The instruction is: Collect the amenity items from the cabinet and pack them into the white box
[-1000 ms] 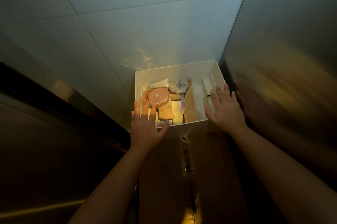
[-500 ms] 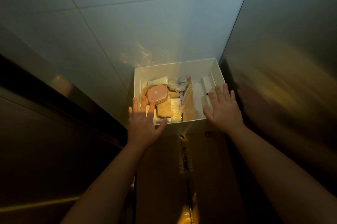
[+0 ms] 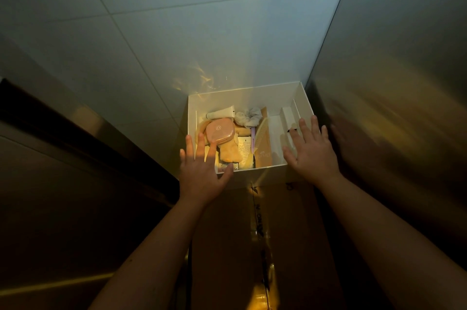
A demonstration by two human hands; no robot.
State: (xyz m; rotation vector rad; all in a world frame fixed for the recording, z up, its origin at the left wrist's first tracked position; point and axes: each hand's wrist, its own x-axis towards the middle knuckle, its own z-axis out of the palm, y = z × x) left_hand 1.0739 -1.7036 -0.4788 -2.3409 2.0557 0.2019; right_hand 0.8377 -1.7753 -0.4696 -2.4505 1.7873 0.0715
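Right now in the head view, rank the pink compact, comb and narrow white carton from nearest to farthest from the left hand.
1. pink compact: left side, just beyond the left hand.
2. comb: middle of the white box.
3. narrow white carton: right compartment, by the right hand.

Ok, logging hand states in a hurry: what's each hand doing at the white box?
Left hand: open, fingers straight, holding nothing, at the near-left corner of the white cardboard box.
Right hand: open, fingers spread, holding nothing, at its near-right corner.
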